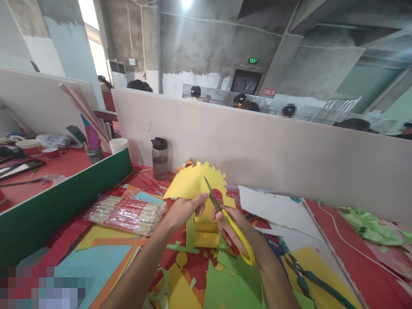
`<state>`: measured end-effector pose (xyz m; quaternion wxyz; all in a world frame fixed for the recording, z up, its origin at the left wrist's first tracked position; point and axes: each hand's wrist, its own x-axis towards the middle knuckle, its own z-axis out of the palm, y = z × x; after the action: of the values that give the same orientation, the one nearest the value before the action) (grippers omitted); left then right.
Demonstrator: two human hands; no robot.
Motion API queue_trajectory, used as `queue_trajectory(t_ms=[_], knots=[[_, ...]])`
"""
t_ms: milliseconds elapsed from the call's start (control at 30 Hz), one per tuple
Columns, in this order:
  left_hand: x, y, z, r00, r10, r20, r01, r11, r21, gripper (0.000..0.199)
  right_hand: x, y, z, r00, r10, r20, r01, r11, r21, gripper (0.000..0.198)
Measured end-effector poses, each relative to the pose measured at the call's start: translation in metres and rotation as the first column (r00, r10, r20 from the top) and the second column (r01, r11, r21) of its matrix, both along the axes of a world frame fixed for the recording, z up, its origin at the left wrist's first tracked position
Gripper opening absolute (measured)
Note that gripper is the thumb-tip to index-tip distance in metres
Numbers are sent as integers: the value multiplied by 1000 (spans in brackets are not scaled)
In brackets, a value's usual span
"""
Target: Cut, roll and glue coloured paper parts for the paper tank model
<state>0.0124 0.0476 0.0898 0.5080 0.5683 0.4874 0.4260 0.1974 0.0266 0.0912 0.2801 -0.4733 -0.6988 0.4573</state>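
Observation:
My left hand [191, 208] pinches the lower edge of a yellow sheet of paper [185, 180] whose far and right edges are cut into a jagged outline. In my right hand [230, 221] is a pair of scissors [240, 236] with yellow handles. Its dark blades point up and away, in front of the paper, and look nearly closed. Whether they touch the sheet I cannot tell. Below the hands are folded yellow paper [206, 239], green sheets [231, 279] and small scraps on the red table.
Left lie a plastic-wrapped bundle of sticks [128, 214] and coloured sheets [106, 266]. A water bottle [160, 159] stands before the white partition [273, 150]. Green-handled pliers [309, 274] lie at right, beside white boards [277, 210]. A green divider [74, 197] borders the left side.

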Motion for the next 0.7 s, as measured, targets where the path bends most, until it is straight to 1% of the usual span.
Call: queue_trajectory(t_ms=[67,167,267,333,367,433,500,567,700], knots=[[0,0,0,1000,0,15,0,1000,5,53,0,2,-1,999,28,-31,-29,999,-39,53],[3,2,-4,999,-17,46,16,1000,17,52,-2,5,-6,996,12,-86,-13,1000,-13,58],[12,4,-13,992,-9,130,-1,997,73,52,-4,8,-13,996,-16,-86,18,1000,19,63],[22,4,-19,977,64,206,-87,991,105,52,-6,10,-17,997,-19,-80,23,999,44,64],[27,3,-21,961,105,255,-135,986,102,51,-7,10,-19,996,-15,-85,20,998,55,64],[36,2,-24,918,178,354,-223,971,88,49,-9,11,-22,994,-3,-109,10,998,60,64],[42,0,-24,880,220,421,-279,957,82,46,-10,12,-23,992,8,-129,0,998,58,65],[44,-1,-23,866,250,432,-313,946,81,46,-11,12,-24,992,15,-128,-8,998,57,64],[41,-1,-23,884,281,375,-345,932,113,48,-10,9,-19,995,8,-99,-4,999,42,62]])
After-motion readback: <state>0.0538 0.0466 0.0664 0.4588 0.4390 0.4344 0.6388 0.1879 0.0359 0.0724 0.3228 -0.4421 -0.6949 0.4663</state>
